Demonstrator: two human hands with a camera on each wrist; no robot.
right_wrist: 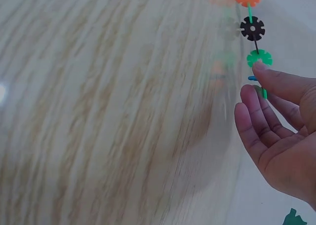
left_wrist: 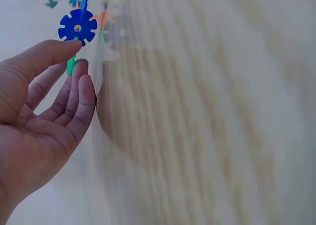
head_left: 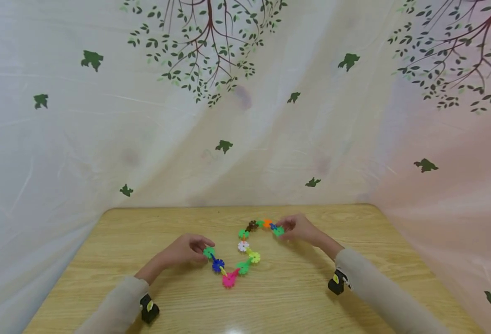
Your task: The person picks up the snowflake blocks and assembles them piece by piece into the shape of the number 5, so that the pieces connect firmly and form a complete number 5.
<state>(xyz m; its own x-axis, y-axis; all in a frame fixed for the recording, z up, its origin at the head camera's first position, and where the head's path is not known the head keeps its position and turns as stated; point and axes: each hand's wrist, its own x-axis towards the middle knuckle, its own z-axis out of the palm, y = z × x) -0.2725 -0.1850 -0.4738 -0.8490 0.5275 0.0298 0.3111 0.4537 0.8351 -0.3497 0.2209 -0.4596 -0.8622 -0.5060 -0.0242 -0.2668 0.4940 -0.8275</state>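
A chain of interlocking plastic snowflake discs lies on the wooden table in a winding S shape, its pieces blue, pink, green, yellow, white, brown and orange. At its left end my left hand pinches a green disc between thumb and fingers. Beside the thumb, the left wrist view shows a blue disc linked to it. My right hand pinches the green disc at the other end. In the right wrist view, the thumb partly hides the last pieces, with a dark brown disc further along.
The light wooden table has rounded far corners and a glossy surface that mirrors the discs. A pale curtain printed with branches and leaves hangs behind and around it. Each wrist carries a small black camera.
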